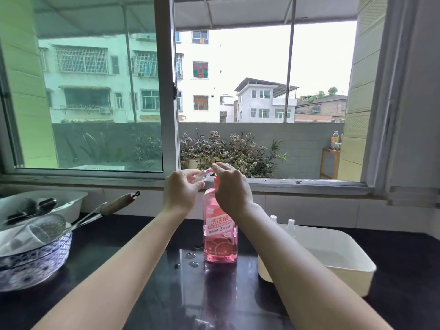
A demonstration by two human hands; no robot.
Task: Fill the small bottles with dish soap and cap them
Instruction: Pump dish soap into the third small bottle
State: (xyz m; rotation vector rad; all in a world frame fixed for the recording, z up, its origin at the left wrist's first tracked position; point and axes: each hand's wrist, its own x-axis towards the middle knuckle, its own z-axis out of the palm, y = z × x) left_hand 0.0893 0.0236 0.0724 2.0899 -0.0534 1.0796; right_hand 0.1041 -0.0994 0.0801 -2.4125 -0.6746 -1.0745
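Note:
A pink dish soap bottle (220,236) stands upright on the dark countertop (147,270) in the middle. My left hand (182,190) holds a small clear bottle (205,175), tilted, its open neck pointing right toward the soap bottle's top. My right hand (232,186) rests over the soap bottle's pump, covering it, fingertips touching the small bottle's neck. Two more small bottles with white caps (291,225) stand in a white tray (345,265) at the right.
A blue-patterned bowl (35,260) with a strainer and a cup sits at the left, a white bin (71,201) with utensils behind it. Small drops lie on the counter beside the soap bottle. A window sill (297,184) runs just behind my hands.

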